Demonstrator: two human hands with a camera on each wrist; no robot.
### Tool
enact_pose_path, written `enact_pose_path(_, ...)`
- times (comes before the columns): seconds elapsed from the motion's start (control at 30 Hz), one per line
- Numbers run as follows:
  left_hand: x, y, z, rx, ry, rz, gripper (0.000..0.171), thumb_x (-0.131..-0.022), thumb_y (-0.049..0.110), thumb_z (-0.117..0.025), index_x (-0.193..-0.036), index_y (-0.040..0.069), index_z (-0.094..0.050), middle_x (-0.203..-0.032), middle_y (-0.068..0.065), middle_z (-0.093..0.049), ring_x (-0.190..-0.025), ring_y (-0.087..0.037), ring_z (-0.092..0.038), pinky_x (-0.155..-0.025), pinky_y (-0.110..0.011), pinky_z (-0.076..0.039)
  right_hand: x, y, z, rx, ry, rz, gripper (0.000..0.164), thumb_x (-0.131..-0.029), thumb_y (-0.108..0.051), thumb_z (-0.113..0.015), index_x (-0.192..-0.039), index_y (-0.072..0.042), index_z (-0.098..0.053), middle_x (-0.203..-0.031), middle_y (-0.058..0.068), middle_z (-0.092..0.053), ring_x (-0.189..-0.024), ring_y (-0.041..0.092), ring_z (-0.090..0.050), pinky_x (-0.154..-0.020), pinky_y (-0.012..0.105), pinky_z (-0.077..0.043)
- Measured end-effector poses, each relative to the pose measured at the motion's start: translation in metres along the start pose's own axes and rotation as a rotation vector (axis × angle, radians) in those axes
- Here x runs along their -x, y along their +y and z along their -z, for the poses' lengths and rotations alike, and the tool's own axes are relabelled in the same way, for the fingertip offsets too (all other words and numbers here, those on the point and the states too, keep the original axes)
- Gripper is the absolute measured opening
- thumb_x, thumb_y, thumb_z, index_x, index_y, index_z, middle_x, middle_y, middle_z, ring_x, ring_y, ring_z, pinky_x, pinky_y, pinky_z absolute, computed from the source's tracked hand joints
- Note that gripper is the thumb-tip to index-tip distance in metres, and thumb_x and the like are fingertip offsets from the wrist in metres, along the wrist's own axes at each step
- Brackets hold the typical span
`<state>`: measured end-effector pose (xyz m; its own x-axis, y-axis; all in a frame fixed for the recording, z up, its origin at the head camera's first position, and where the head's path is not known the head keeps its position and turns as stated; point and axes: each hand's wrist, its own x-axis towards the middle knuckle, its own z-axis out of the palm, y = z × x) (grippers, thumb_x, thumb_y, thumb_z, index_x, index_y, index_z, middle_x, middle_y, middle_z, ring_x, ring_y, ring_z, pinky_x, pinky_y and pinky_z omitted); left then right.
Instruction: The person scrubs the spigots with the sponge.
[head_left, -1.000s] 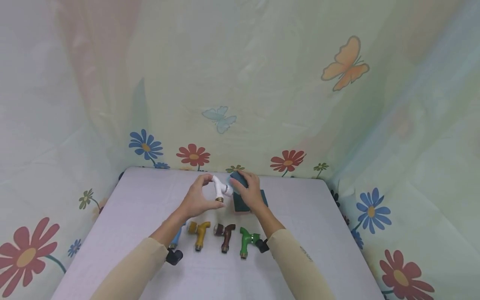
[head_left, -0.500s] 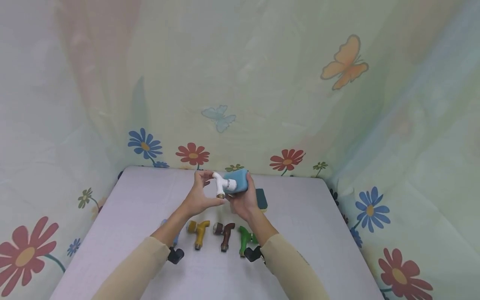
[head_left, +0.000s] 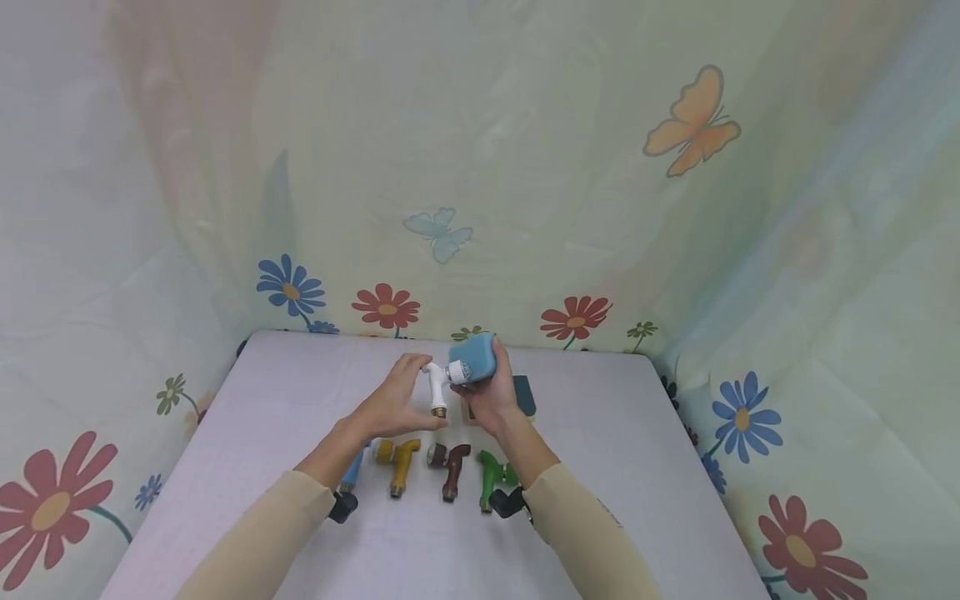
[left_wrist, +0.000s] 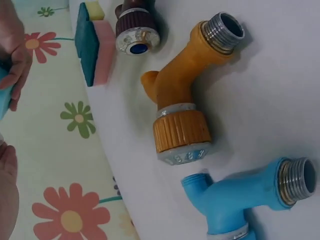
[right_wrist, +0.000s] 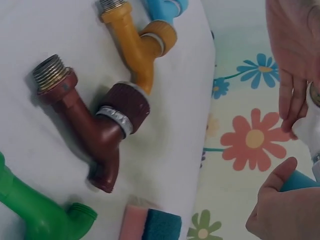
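In the head view my left hand (head_left: 392, 403) grips a white tap (head_left: 437, 390) between fingers and thumb, its brass threaded end pointing down. My right hand (head_left: 495, 403) holds a blue sponge (head_left: 477, 355) from below and the right. The sponge sits right behind the tap's ribbed knob; whether they touch I cannot tell. In the right wrist view the white tap (right_wrist: 310, 132) and the blue sponge (right_wrist: 299, 181) show only partly at the right edge. The left wrist view catches a sliver of the sponge (left_wrist: 5, 96).
Lying nearer on the white table (head_left: 600, 467) are a blue tap (left_wrist: 232, 197), a yellow tap (head_left: 402, 468), a brown tap (head_left: 454, 473) and a green tap (head_left: 489, 482). Green-topped sponges (head_left: 524, 395) lie behind them, one with a pink side (left_wrist: 103, 52). A flowered curtain (head_left: 480, 167) encloses the table.
The right hand has turned over, so the sponge shows its blue side instead of its dark green one. The left hand keeps hold of the white tap, which has shifted slightly.
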<state>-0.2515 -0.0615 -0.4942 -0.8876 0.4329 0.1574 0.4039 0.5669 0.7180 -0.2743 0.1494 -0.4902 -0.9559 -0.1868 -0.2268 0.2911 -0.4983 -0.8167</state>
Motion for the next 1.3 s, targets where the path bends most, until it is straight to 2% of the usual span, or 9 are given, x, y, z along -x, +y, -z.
enact_pose_path(0.17, 0.0, -0.001, -0.003, 0.05, 0.033, -0.035, 0.112, -0.073, 0.045, -0.093, -0.162, 0.015, -0.031, -0.164, -0.007, -0.03, -0.149, -0.032, -0.039, -0.12, -0.061, -0.039, 0.004, -0.007, -0.007, -0.028, -0.007, 0.031, 0.076, -0.099, -0.076, -0.035, -0.159, -0.029, -0.028, -0.158, 0.014, -0.031, -0.142, 0.033, -0.035, -0.113, 0.048, -0.039)
enact_pose_path(0.3, -0.002, -0.001, -0.004, 0.06, 0.069, -0.102, 0.114, -0.074, 0.041, -0.093, -0.164, 0.013, -0.029, -0.164, -0.008, -0.028, -0.149, -0.034, -0.039, -0.119, -0.061, -0.04, 0.006, -0.011, -0.01, -0.075, 0.0, 0.033, 0.075, -0.098, -0.076, -0.038, -0.157, -0.03, -0.029, -0.159, 0.014, -0.03, -0.146, 0.034, -0.033, -0.119, 0.053, -0.034)
enact_pose_path(0.37, -0.003, -0.002, -0.004, 0.053, 0.077, -0.134, 0.112, -0.076, 0.04, -0.093, -0.165, 0.015, -0.029, -0.164, -0.008, -0.027, -0.149, -0.034, -0.039, -0.118, -0.061, -0.04, 0.006, -0.013, -0.012, -0.103, -0.004, 0.027, 0.075, -0.098, -0.075, -0.039, -0.157, -0.029, -0.029, -0.159, 0.013, -0.03, -0.147, 0.034, -0.032, -0.122, 0.054, -0.031)
enact_pose_path(0.53, -0.004, -0.001, -0.008, 0.027, 0.088, -0.174, 0.1, -0.079, 0.043, -0.091, -0.161, 0.022, -0.037, -0.162, -0.008, -0.027, -0.148, -0.033, -0.039, -0.117, -0.059, -0.043, 0.006, -0.014, -0.016, -0.179, -0.013, 0.003, 0.082, -0.097, -0.076, -0.041, -0.159, -0.025, -0.024, -0.16, 0.013, -0.029, -0.147, 0.033, -0.033, -0.123, 0.052, -0.03)
enact_pose_path(0.67, -0.006, -0.001, -0.01, 0.003, 0.118, -0.19, 0.095, -0.077, 0.046, -0.091, -0.156, 0.02, -0.045, -0.16, -0.005, -0.034, -0.148, -0.03, -0.037, -0.118, -0.06, -0.041, 0.005, -0.013, -0.019, -0.2, -0.003, -0.004, 0.083, -0.096, -0.076, -0.043, -0.158, -0.024, -0.026, -0.158, 0.013, -0.03, -0.145, 0.031, -0.034, -0.12, 0.049, -0.032)
enact_pose_path(0.77, -0.008, 0.002, -0.009, -0.001, 0.117, -0.193, 0.099, -0.077, 0.045, -0.092, -0.159, 0.021, -0.042, -0.158, -0.002, -0.039, -0.147, -0.027, -0.038, -0.119, -0.059, -0.04, 0.005, -0.012, -0.018, -0.183, -0.017, 0.0, 0.084, -0.096, -0.077, -0.043, -0.158, -0.023, -0.026, -0.158, 0.013, -0.029, -0.147, 0.032, -0.033, -0.124, 0.048, -0.029)
enact_pose_path(0.97, -0.007, 0.01, -0.006, -0.004, 0.037, -0.164, 0.12, -0.077, 0.043, -0.091, -0.166, 0.042, -0.012, -0.162, -0.001, -0.042, -0.149, -0.029, -0.043, -0.117, -0.064, -0.041, 0.005, -0.008, -0.017, -0.032, -0.04, 0.042, 0.08, -0.1, -0.073, -0.04, -0.16, -0.025, -0.021, -0.16, 0.017, -0.027, -0.15, 0.034, -0.028, -0.129, 0.051, -0.021)
enact_pose_path(1.13, -0.007, 0.011, -0.006, 0.016, 0.005, -0.158, 0.12, -0.077, 0.045, -0.091, -0.167, 0.039, -0.012, -0.164, -0.002, -0.04, -0.149, -0.028, -0.043, -0.118, -0.06, -0.041, 0.005, -0.006, -0.017, 0.033, -0.033, 0.06, 0.078, -0.101, -0.071, -0.037, -0.16, -0.022, -0.023, -0.159, 0.017, -0.03, -0.147, 0.033, -0.032, -0.125, 0.05, -0.024)
enact_pose_path(1.3, -0.009, 0.012, -0.007, 0.062, -0.015, -0.149, 0.12, -0.079, 0.039, -0.091, -0.168, 0.035, -0.011, -0.168, -0.002, -0.034, -0.151, -0.028, -0.041, -0.12, -0.055, -0.041, 0.006, -0.007, -0.018, 0.058, -0.018, 0.057, 0.079, -0.101, -0.071, -0.04, -0.16, -0.021, -0.024, -0.159, 0.017, -0.029, -0.147, 0.033, -0.031, -0.125, 0.049, -0.025)
